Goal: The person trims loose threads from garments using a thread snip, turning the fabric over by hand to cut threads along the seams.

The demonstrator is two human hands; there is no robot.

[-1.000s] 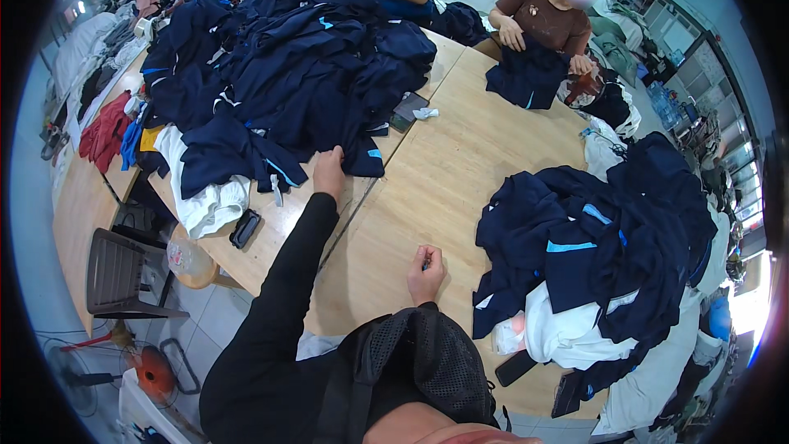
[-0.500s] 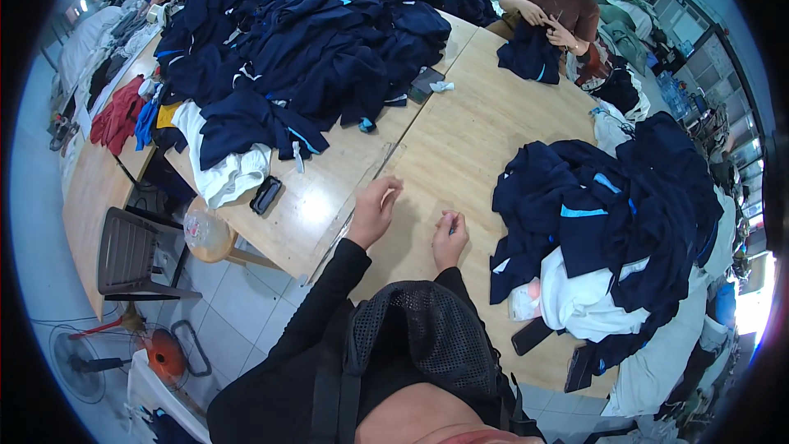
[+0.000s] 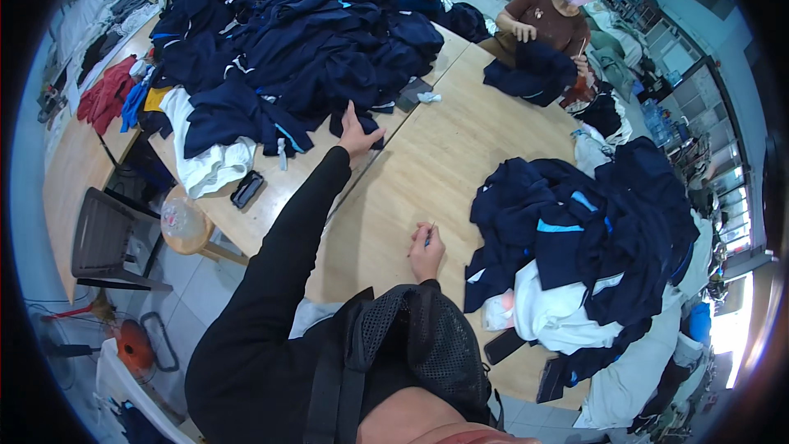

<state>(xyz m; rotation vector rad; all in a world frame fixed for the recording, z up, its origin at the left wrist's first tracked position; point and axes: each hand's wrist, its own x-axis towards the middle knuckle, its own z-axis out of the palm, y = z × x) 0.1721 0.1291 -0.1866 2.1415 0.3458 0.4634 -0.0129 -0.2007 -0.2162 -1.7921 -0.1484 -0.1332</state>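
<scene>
My left hand (image 3: 358, 135) reaches forward to the near edge of a large heap of navy garments (image 3: 304, 49). Its thumb and fingers are spread at a navy flap there; whether they press on the cloth is hard to tell. Closer to my body, above the bare wood of the table (image 3: 386, 222), my right hand (image 3: 426, 255) is closed around a small thin pointed tool (image 3: 431, 232). Most of that tool is hidden in the fingers, so its exact kind does not show. A second pile of navy garments (image 3: 567, 222) with light blue trim lies to the right.
White cloth (image 3: 559, 312) and a dark phone (image 3: 505, 347) lie by the right pile. A black case (image 3: 246, 189) sits at the left table edge, near a stool (image 3: 185, 226) and a chair (image 3: 107, 238). Across the table, a person in brown (image 3: 546, 25) handles a navy garment.
My left hand has moved forward from mid-table to the large heap, its fingers spreading. The right hand has shifted slightly left and nearer. The person across has spread out their garment.
</scene>
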